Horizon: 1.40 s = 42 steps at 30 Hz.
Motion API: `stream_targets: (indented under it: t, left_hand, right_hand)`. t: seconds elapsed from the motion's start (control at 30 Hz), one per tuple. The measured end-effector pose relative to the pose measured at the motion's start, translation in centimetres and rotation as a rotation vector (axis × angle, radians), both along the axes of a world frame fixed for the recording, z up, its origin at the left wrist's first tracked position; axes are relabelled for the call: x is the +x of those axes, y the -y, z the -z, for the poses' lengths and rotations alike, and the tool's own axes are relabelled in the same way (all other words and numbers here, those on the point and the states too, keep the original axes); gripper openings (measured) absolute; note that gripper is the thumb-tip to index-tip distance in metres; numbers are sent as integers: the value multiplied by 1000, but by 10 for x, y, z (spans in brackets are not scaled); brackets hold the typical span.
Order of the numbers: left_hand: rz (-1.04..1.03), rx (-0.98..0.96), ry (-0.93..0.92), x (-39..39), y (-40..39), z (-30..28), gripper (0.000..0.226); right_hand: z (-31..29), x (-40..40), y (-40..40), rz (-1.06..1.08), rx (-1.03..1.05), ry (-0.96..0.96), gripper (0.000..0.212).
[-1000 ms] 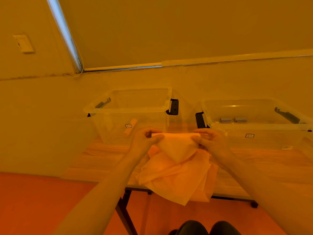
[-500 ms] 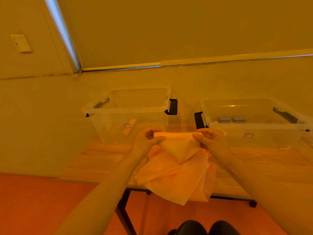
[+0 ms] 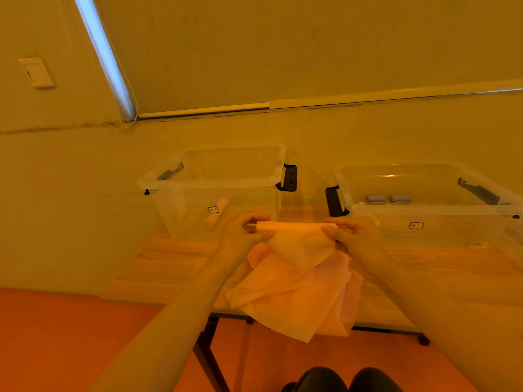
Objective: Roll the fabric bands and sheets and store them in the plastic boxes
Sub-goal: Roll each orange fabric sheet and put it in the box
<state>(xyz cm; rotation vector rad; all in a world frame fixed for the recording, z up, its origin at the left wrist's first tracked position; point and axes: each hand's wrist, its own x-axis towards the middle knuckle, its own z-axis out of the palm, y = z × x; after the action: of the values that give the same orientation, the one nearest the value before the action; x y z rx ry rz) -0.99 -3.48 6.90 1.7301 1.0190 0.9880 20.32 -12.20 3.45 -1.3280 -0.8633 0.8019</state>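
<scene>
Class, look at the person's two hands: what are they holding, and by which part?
Both hands, left hand and right hand, pinch the fabric sheet at the two ends of its rolled top edge; the rest hangs loose.

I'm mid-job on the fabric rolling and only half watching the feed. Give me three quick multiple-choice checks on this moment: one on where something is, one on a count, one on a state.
1. Where does the small rolled band lie?
A. in the left plastic box
B. on the floor
C. on top of the right box's rim

2. How many grey rolls are in the right plastic box?
A. none
B. two
C. five

3. What is the state of the sheet?
A. fully rolled and stored
B. lying flat, untouched
C. rolled only at its top edge, the rest hanging loose

Answers:
1. A: it shows through the clear wall of the left plastic box.
2. B: two sit side by side at the back.
3. C: the left hand and right hand pinch a thin roll while the rest drapes over the table edge.
</scene>
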Motion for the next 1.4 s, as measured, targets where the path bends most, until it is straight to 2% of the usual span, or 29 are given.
stream_targets:
  t: [0.13,0.3,0.43,0.6,0.67,0.8,1.03,1.2,1.4]
  left_hand:
    - [-9,13,2,0,-1,2,25]
    - [-55,-44,39,3,-1,4,17]
    - [-48,-51,61,4,2,2,14]
    - [-27,10,-7,3,2,1,28]
    - [-25,0,-6,3,0,2,26]
    - [-45,-61,16,4,1,1,16]
    - [-18,-35,20,0,0,1,26]
    - [-61,-37,17,2,0,1,12]
    - [-62,-67,41,3,2,2,11]
  right_hand:
    - [2,1,1,-50,3,-42,26]
    - [2,0,1,-41,1,0,40]
    - [3,0,0,-22,5,28,32]
    - [5,0,0,10,6,66,25]
    - [6,0,0,32,13,100,22]
    - [4,1,-1,33,15,81,29]
    - [2,-3,0,49,7,85,17]
    - [-2,-7,2,41,21,81,19]
    - [-2,-6,0,29,-10,84,24]
